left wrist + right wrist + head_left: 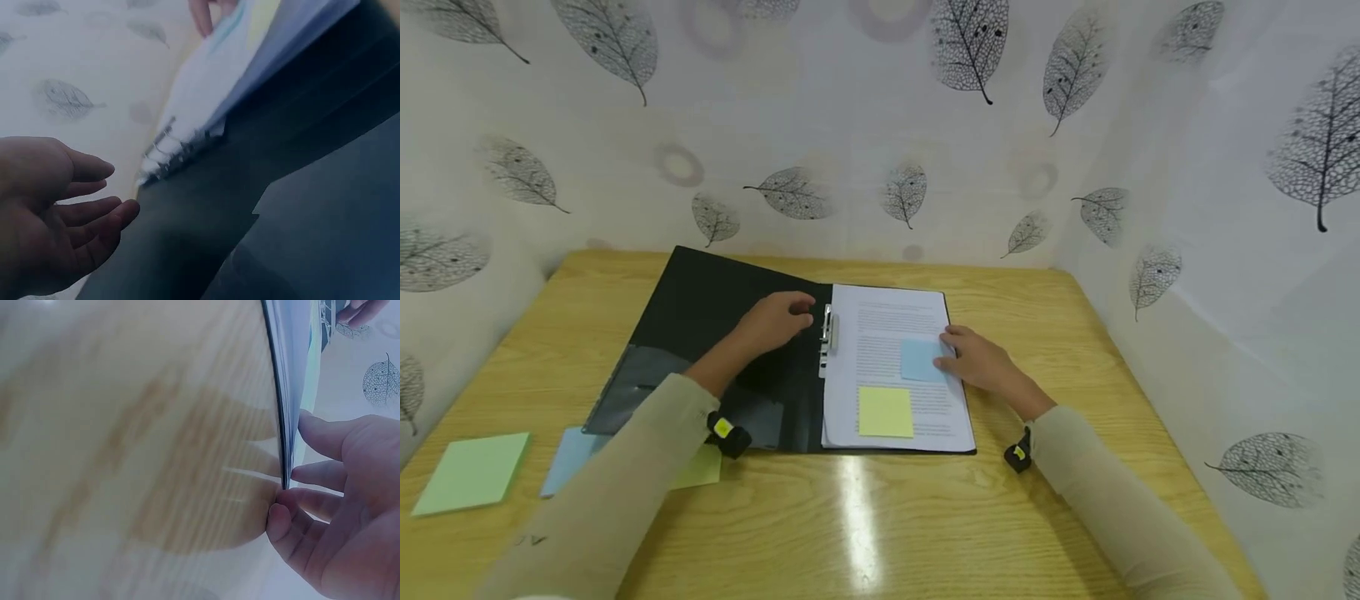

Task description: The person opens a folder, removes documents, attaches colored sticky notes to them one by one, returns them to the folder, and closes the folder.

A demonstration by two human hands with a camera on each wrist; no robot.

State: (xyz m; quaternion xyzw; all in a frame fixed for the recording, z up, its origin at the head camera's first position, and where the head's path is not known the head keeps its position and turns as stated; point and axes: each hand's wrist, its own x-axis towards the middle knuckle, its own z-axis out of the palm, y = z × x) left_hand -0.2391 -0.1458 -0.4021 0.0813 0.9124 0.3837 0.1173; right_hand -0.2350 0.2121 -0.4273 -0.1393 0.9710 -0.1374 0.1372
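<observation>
A black clip folder (805, 358) lies opened out on the table, a stack of printed paper (880, 333) on its right side. A metal clip (828, 337) sits along the spine. On the top sheet are a blue sticky note (917, 360) and a yellow sticky note (886, 412). My left hand (772, 323) is over the left cover beside the clip, fingers loosely bent and holding nothing. At the paper's right edge is my right hand (981, 358), its thumb on the blue note and its fingertips (284, 497) along the folder's edge.
To the left on the wooden table (925, 517) lie a green sticky pad (473, 473), a blue pad (567, 462) and a yellow pad (702, 468), the last two partly hidden by the left arm and folder. Leaf-patterned white sheeting (850, 125) surrounds the back and sides.
</observation>
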